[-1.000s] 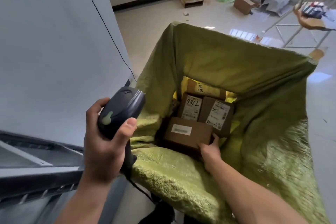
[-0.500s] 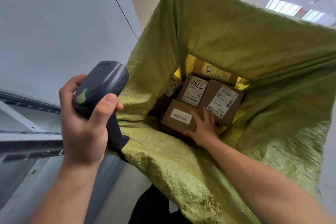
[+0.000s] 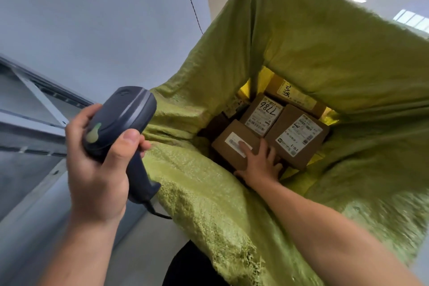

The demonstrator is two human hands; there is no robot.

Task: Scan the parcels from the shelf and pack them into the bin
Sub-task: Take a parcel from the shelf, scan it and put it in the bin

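The mouth of the green woven sack [image 3: 313, 49] is seen open at the centre right of the frame. Its bottom is covered by brown cardboard parcels [image 3: 299, 134], packed touching. At the left, passage is blocked by the grey metal shelf [image 3: 30, 127].

Labelled brown cardboard parcels [image 3: 299, 133] lie flat inside the green-lined bin [image 3: 325, 53].
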